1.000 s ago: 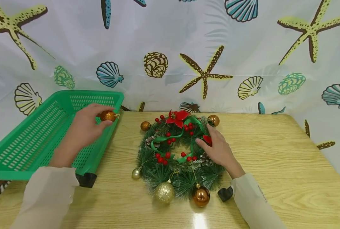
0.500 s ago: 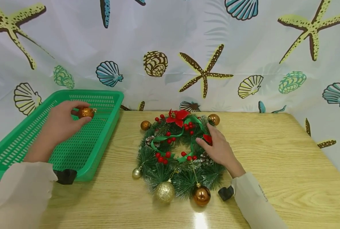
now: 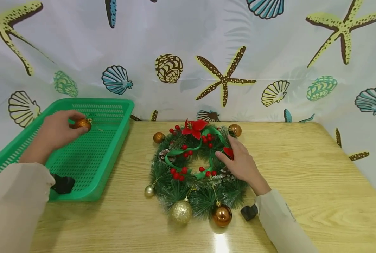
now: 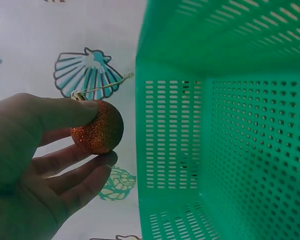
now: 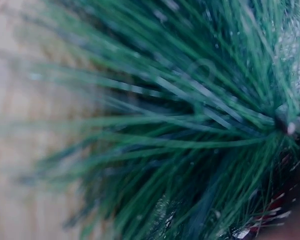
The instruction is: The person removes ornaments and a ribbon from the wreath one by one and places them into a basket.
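Note:
My left hand (image 3: 57, 129) pinches a glittery orange-copper bauble (image 4: 101, 127) between thumb and fingers, with a thin gold cord trailing from its cap. In the head view, that hand is above the green plastic basket (image 3: 112, 161). My right hand (image 3: 241, 162) rests on the right side of a green Christmas wreath (image 3: 165, 172), fingers spread over a red flower. Red berries, pinecones, a green ribbon and a red poinsettia (image 3: 194, 128) decorate the wreath. In the right wrist view, blurred green needles (image 5: 190, 115) fill most of the picture.
Around the wreath's edge lie a gold glitter bauble (image 3: 180, 212), a shiny copper bauble (image 3: 222, 215), a small gold ball (image 3: 149, 191), an orange bauble (image 3: 158, 137) and another copper one (image 3: 235, 130). A shell-patterned curtain (image 3: 181, 35) hangs behind the wooden table (image 3: 301, 175).
My left hand has carried the orange bauble leftward, from the basket's right rim to over its inside. My right hand has stayed on the wreath. The view has shifted slightly.

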The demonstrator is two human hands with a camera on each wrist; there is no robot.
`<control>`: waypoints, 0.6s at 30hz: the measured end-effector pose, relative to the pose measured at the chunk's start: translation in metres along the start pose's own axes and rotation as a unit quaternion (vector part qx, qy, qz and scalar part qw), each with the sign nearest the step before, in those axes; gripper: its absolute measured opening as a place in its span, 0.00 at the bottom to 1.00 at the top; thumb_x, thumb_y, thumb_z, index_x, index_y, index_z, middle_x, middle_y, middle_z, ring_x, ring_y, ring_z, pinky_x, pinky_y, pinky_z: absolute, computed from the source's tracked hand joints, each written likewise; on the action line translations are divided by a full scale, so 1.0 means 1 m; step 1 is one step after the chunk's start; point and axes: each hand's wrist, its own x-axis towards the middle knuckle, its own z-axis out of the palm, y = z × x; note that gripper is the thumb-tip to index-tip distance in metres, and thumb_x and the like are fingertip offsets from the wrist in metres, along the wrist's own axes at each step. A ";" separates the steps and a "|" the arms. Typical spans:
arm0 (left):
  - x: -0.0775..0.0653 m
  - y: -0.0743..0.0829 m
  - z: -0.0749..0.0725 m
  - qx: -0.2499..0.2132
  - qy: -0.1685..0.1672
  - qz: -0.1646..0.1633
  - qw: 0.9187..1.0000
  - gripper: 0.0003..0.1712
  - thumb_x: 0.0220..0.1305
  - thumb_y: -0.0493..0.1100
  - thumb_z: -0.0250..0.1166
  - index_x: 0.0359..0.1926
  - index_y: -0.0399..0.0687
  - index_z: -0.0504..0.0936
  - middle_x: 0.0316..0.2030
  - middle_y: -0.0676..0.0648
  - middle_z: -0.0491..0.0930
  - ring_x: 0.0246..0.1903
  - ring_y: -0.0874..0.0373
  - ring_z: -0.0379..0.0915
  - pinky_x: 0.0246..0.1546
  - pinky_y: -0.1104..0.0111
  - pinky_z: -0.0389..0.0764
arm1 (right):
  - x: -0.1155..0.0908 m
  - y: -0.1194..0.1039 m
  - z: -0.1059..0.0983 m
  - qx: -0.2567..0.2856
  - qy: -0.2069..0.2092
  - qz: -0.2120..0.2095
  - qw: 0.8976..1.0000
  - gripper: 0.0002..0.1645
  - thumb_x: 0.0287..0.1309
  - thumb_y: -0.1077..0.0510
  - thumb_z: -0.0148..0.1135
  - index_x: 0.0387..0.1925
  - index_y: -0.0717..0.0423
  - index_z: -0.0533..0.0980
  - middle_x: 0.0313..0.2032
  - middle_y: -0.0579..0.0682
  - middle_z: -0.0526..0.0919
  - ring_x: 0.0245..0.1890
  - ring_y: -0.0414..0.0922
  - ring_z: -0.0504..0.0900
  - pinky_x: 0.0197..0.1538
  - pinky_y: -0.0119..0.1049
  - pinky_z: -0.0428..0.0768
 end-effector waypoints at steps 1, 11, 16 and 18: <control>0.003 -0.002 0.000 0.003 -0.005 -0.001 1.000 0.27 0.68 0.44 0.58 0.59 0.26 0.68 0.53 0.23 0.68 0.48 0.28 0.70 0.41 0.42 0.75 | 0.000 0.000 0.000 -0.001 0.001 -0.001 1.000 0.48 0.65 0.34 0.48 0.75 0.51 0.44 0.74 0.60 0.49 0.72 0.61 0.51 0.67 0.63 0.57; 0.019 -0.035 0.018 0.040 -0.076 -0.012 0.996 0.29 0.66 0.45 0.58 0.57 0.23 0.67 0.50 0.22 0.70 0.45 0.29 0.70 0.40 0.43 0.73 | -0.002 -0.004 -0.002 0.002 -0.004 0.002 1.000 0.48 0.65 0.35 0.48 0.75 0.51 0.44 0.74 0.59 0.48 0.73 0.60 0.50 0.67 0.63 0.57; 0.023 -0.044 0.028 0.064 -0.090 0.000 0.994 0.25 0.63 0.42 0.60 0.51 0.21 0.70 0.44 0.22 0.73 0.40 0.30 0.72 0.36 0.45 0.74 | -0.001 -0.002 -0.001 0.003 0.000 0.004 1.000 0.47 0.65 0.34 0.48 0.75 0.50 0.45 0.74 0.58 0.49 0.73 0.60 0.50 0.67 0.63 0.57; 0.026 -0.044 0.030 0.069 -0.093 0.004 0.993 0.25 0.62 0.42 0.60 0.50 0.22 0.71 0.44 0.23 0.74 0.40 0.31 0.73 0.36 0.45 0.74 | -0.001 -0.001 -0.002 0.003 0.002 0.006 1.000 0.47 0.65 0.34 0.48 0.75 0.49 0.44 0.74 0.58 0.49 0.72 0.60 0.50 0.67 0.63 0.57</control>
